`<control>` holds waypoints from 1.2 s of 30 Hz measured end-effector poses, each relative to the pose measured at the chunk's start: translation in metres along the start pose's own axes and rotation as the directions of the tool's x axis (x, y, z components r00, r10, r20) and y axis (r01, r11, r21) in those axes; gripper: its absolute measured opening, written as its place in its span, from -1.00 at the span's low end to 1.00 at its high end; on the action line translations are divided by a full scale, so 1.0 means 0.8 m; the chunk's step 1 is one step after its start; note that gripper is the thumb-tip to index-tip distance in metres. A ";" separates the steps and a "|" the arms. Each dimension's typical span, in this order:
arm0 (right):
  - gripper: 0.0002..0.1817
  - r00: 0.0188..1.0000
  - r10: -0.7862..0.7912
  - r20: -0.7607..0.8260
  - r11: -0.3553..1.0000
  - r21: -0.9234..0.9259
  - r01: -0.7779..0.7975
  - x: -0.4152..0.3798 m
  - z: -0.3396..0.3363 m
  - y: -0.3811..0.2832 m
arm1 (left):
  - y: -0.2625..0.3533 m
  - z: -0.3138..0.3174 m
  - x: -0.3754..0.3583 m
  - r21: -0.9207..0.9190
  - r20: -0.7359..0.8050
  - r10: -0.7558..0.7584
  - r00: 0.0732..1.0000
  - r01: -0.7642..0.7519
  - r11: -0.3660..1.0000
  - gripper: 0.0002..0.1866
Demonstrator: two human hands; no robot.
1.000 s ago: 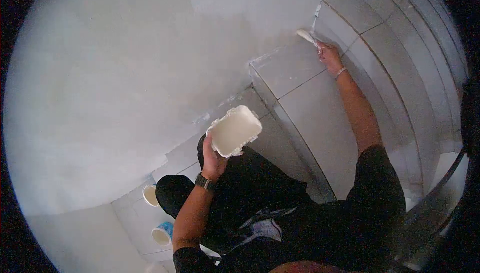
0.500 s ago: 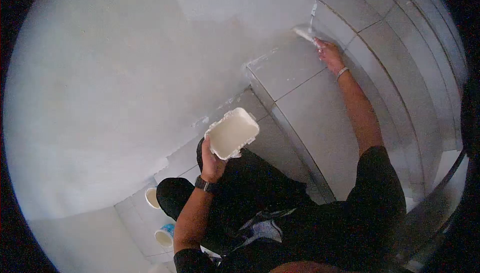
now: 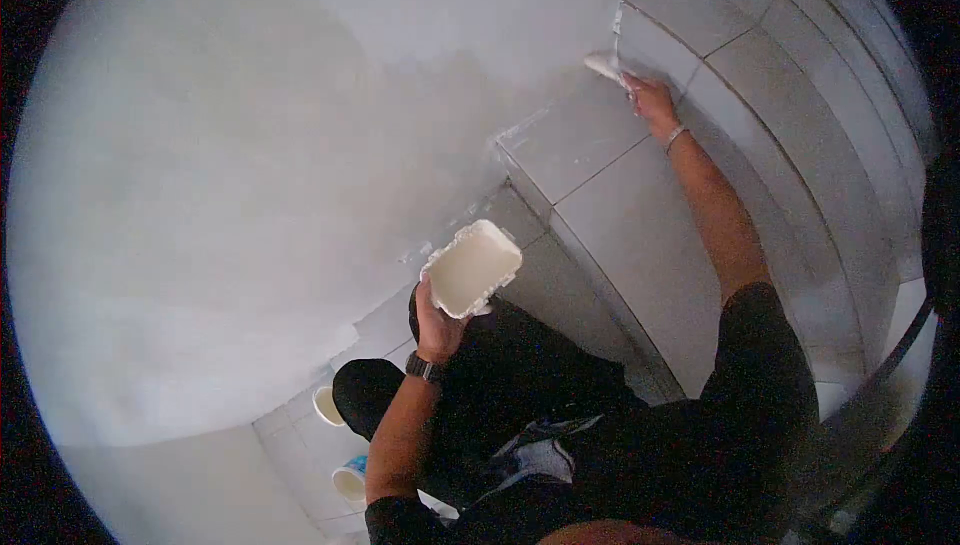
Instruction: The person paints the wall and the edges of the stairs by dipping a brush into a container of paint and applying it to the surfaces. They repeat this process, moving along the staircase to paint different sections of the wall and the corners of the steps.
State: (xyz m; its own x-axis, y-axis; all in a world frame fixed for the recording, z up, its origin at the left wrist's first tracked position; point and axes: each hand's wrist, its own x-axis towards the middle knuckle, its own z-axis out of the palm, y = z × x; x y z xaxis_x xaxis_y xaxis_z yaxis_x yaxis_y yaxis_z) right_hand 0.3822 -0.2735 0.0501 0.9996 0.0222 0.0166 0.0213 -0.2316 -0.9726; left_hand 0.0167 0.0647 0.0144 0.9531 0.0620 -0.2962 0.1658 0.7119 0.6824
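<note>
My left hand grips a rectangular tub of off-white paint, its rim crusted with dried white. The tub is above my bent knee, tilted towards me. My right hand reaches out to the far upper right, fingers closed round a paintbrush. The brush's pale bristles meet the bottom of the wall, at the inner corner of a tiled step. Its handle is mostly hidden in my fingers.
Grey tiled stairs curve up along the right side. Low on the left, a white container and a blue-and-white container stand on the floor by my knee. White smears mark the tile edges along the wall.
The view has shifted a little, so the containers and tub appear further right. My right hand and the brush stay at the same step corner, with only a slight shift.
</note>
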 end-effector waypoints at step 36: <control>-0.75 -0.004 -0.500 0.866 -0.230 -0.129 0.965 -0.310 0.162 -0.179 | 0.049 -0.005 -0.008 0.166 0.127 0.101 0.987 -0.121 0.979 -0.43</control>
State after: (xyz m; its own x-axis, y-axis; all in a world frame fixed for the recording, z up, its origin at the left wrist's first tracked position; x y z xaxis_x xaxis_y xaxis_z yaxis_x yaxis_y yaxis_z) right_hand 0.1290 -0.1200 0.1551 -0.0297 0.9581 0.2848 0.9616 -0.0503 0.2697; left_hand 0.0162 0.0954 0.0403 0.9893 0.0442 -0.1391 0.0890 0.5731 0.8146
